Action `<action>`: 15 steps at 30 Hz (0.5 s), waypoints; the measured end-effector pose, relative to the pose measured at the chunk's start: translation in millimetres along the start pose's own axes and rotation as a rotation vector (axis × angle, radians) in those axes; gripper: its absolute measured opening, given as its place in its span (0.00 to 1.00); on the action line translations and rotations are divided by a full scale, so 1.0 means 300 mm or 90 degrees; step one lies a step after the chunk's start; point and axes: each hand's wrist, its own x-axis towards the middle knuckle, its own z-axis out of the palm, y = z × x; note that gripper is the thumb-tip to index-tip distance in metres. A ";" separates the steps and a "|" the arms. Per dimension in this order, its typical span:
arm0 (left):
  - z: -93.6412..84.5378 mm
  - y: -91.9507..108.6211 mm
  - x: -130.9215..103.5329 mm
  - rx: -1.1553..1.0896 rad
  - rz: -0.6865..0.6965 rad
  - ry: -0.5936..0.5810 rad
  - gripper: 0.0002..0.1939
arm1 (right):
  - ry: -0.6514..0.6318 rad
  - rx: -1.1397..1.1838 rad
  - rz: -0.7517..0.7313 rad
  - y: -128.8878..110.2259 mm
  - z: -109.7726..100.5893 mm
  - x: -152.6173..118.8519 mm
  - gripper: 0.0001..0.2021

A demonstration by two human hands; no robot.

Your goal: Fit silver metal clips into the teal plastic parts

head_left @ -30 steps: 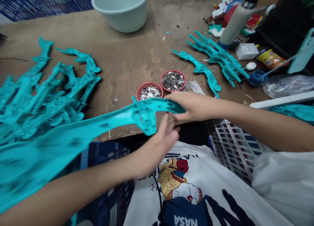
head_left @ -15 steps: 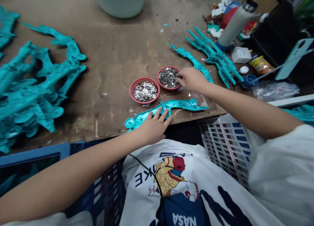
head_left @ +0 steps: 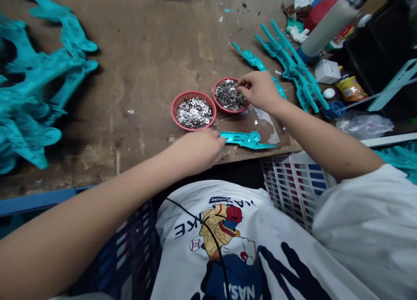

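My left hand (head_left: 202, 149) is curled over a long teal plastic part (head_left: 249, 139) at the table's near edge. Only the right half of that part, with its round cup, shows; hand and forearm cover the rest. Above it, my right hand (head_left: 260, 89) has its fingertips pinched together at the right rim of a small red basket (head_left: 230, 110) full of small metal clips (head_left: 230, 95). Whatever is between those fingertips is too small to make out. A second red basket (head_left: 176, 117) beside it holds shiny metal pieces (head_left: 194, 113).
A large heap of teal parts (head_left: 42, 83) lies on the left. More teal parts (head_left: 293, 70) lie at the right, near a tilted bottle (head_left: 332, 24), a white box (head_left: 327, 71) and a plastic bag (head_left: 368, 123). A white crate (head_left: 295, 182) stands below the table edge.
My left hand has gone from fingers spread flat on the teal part to curled over it. My right hand stays at the clip basket. The view has shifted slightly.
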 end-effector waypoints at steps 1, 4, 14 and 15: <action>0.001 -0.035 0.015 0.003 -0.009 0.048 0.21 | -0.005 0.013 0.000 0.003 -0.008 0.001 0.22; 0.043 -0.141 0.055 0.027 -0.073 0.149 0.26 | -0.035 0.015 0.013 0.009 -0.012 0.009 0.21; 0.243 -0.339 0.158 -0.012 -0.195 0.256 0.26 | -0.098 0.024 0.016 -0.097 -0.091 -0.087 0.23; 0.253 -0.355 0.168 -0.021 -0.202 0.273 0.23 | -0.119 0.039 0.019 -0.111 -0.106 -0.112 0.23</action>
